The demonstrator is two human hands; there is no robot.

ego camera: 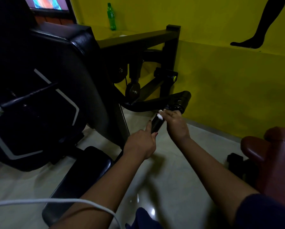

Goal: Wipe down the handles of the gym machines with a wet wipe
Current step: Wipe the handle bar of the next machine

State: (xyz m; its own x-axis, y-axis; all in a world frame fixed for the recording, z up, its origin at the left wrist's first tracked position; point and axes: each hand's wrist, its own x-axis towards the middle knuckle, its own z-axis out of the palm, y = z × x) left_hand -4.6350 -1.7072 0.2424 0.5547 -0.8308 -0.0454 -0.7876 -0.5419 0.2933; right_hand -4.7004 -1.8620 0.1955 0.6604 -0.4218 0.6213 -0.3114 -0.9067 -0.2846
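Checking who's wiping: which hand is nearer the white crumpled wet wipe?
Right. The right hand holds the white crumpled wet wipe against the black cylindrical handle; the left hand holds that handle's near end, apart from the wipe.

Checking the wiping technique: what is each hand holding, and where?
The left hand grips the black handle at its lower end; the right hand holds a white wipe against its upper part.
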